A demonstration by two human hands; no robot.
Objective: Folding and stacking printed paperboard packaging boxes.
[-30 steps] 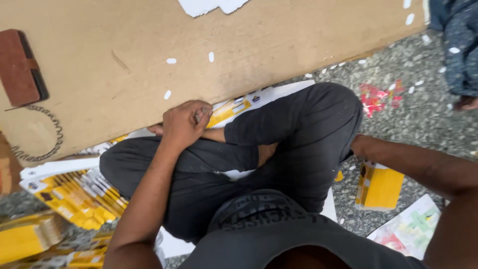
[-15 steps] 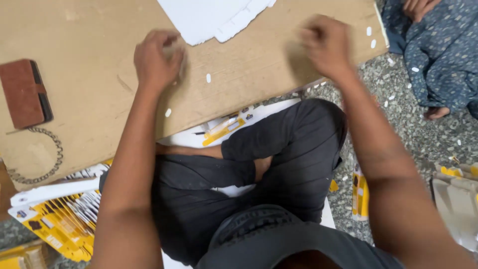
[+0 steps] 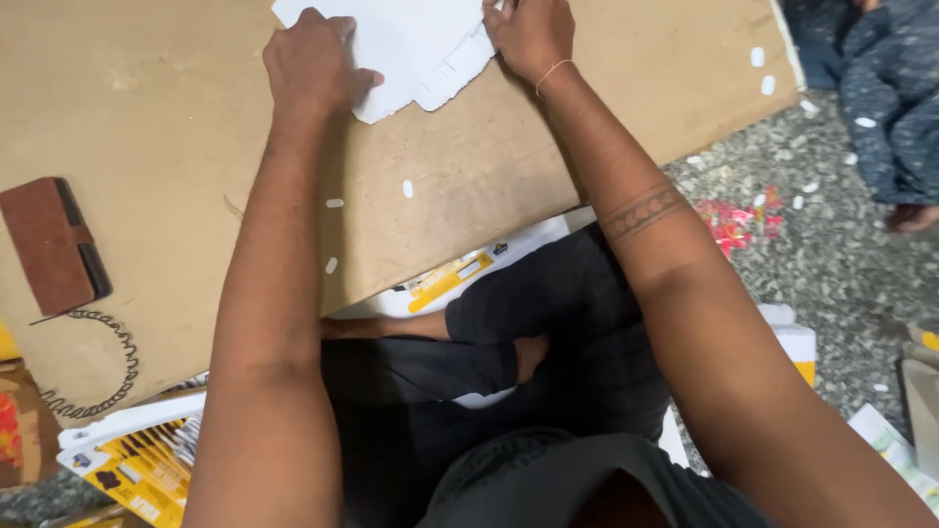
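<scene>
On the brown board (image 3: 548, 166), white card sheets (image 3: 411, 49) lie under both hands' grip.

Setting: informal floor-level packing or paper-craft workplace. Evidence: speckled grey floor (image 3: 831, 254) as seat; large brown board (image 3: 176, 147) laid flat as work surface; stacked yellow-and-white printed cartons (image 3: 137, 460) at board's near left corner; white punched paper scraps (image 3: 407, 189) scattered over board and floor.

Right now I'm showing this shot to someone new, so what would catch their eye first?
Both hands, the left hand and the right hand, press on white paper sheets at the far edge of a brown board. A brown wallet lies on the board's left, and yellow printed cards are stacked at the lower left.
</scene>
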